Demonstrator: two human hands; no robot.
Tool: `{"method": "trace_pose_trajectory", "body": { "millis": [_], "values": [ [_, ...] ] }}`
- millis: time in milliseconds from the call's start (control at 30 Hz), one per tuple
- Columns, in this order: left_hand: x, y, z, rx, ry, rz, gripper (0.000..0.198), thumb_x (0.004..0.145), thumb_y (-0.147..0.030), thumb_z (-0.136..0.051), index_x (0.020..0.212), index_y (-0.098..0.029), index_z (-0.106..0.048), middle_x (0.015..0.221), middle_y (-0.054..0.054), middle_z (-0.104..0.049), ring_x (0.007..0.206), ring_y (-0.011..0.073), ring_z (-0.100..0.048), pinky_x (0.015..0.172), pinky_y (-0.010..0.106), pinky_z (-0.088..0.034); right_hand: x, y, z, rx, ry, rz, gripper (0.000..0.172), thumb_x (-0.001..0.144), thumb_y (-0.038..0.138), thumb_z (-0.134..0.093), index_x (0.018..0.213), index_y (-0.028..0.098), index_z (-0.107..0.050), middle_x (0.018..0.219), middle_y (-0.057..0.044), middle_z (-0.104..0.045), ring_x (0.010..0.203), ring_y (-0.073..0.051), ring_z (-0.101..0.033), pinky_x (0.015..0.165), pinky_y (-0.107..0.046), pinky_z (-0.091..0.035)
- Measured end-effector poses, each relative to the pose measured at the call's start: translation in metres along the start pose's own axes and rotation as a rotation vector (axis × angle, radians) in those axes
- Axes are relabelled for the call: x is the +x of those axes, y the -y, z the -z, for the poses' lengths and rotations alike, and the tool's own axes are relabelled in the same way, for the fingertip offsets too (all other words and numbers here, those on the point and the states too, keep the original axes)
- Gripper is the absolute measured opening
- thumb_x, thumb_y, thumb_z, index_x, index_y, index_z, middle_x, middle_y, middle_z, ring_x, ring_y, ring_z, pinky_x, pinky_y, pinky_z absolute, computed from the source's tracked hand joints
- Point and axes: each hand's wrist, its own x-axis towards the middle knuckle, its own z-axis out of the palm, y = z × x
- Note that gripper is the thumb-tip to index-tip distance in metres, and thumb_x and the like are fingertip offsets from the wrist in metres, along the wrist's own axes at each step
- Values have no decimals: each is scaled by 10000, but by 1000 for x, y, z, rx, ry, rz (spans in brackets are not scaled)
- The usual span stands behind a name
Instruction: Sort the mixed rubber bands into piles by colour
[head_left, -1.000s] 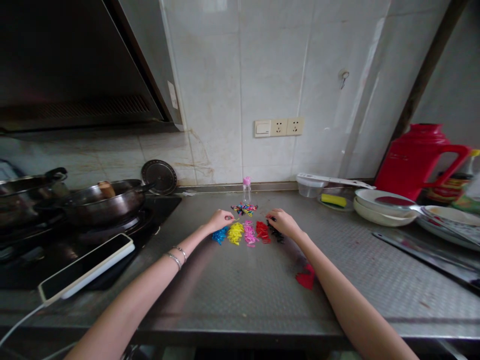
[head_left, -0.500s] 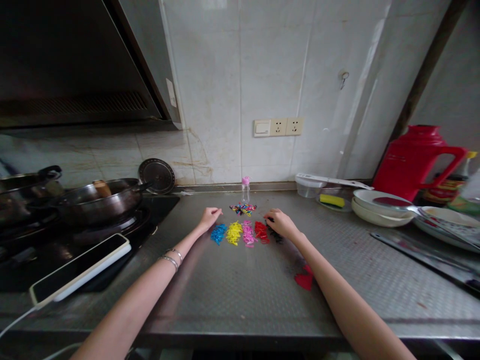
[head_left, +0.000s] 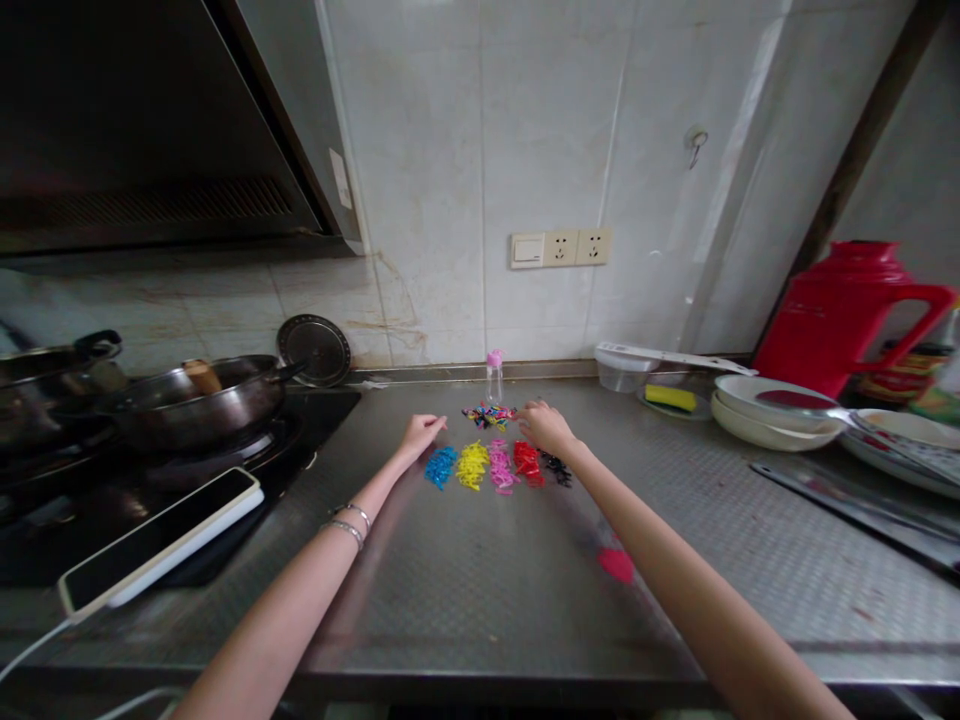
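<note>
I take the pink pile [head_left: 500, 466] as the centre of the clock, with twelve o'clock toward the wall. On the metal counter [head_left: 465, 580], small coloured pieces, which look like little rubber bands, lie sorted in one row. The yellow pile [head_left: 472, 466] and then the blue pile [head_left: 440, 466] are at nine o'clock; the red pile [head_left: 528, 463] and then the black pile [head_left: 557, 470] are at three. The mixed heap [head_left: 487, 417] lies near twelve o'clock, and the clear bottle [head_left: 494, 378] stands behind it.

The right hand [head_left: 544, 428], between one and two o'clock, reaches to the right edge of the mixed heap with bent fingers; I cannot tell if it grips a piece. The left hand [head_left: 424, 435], near ten o'clock, has its fingers drawn narrow; whether something is between the tips is too small to see.

In my judgement, the step in hand is picking from the mixed heap by colour. The next move seems to call for a fine pinch on one piece, without disturbing the neat piles.
</note>
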Motion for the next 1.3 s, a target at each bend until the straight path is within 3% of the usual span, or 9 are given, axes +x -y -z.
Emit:
{"method": "trace_pose_trajectory", "body": {
  "millis": [167, 400, 700, 867, 1067, 1300],
  "values": [
    [0, 0, -1, 12, -11, -20, 432, 694, -503, -457, 643, -109, -627, 386, -32, -425, 420, 82, -366, 452, 204, -256, 18, 8, -9, -35, 2, 31, 330, 807, 202, -402, 1087, 273, -563, 982, -97, -567, 940, -210, -476, 763, -286, -363],
    [-1, 0, -2, -7, -6, -26, 457, 685, -529, -462, 634, -106, -625, 374, -42, -396, 413, 75, -344, 443, 204, -235, 31, 13, -19, -69, 77, 64, 317, 734, 104, -455, 954, 251, -630, 958, -86, -607, 927, -216, -512, 752, -292, -385],
    [2, 6, -4, -45, -1, -24, 506, 669, -577, -450, 640, -100, -617, 381, -49, -376, 401, 70, -337, 431, 200, -224, 30, 15, -12, -62, 83, 15, 262, 789, 183, -415, 923, 188, -641, 950, -104, -622, 911, -185, -551, 747, -237, -400],
    [1, 5, -4, -51, -3, -17, 508, 667, -582, -450, 635, -102, -613, 383, -49, -378, 400, 69, -330, 429, 200, -219, 25, 17, -11, 62, 2, 27, 266, 779, 196, -438, 945, 210, -646, 956, -79, -632, 893, -177, -563, 732, -219, -406],
    [3, 7, -4, -44, -2, -20, 499, 668, -577, -454, 631, -103, -608, 384, -51, -370, 404, 68, -322, 430, 200, -210, 25, 38, -24, 403, -58, 153, 243, 731, 162, -477, 876, 202, -669, 872, -29, -664, 796, -139, -595, 702, -188, -420],
    [3, 9, -4, -60, -2, -37, 489, 668, -568, -461, 619, -103, -603, 394, -49, -373, 411, 71, -333, 431, 200, -217, 26, 57, -31, 536, -46, 264, 260, 662, 116, -511, 854, 168, -679, 824, -44, -673, 762, -142, -601, 706, -193, -433]
  ]
}}
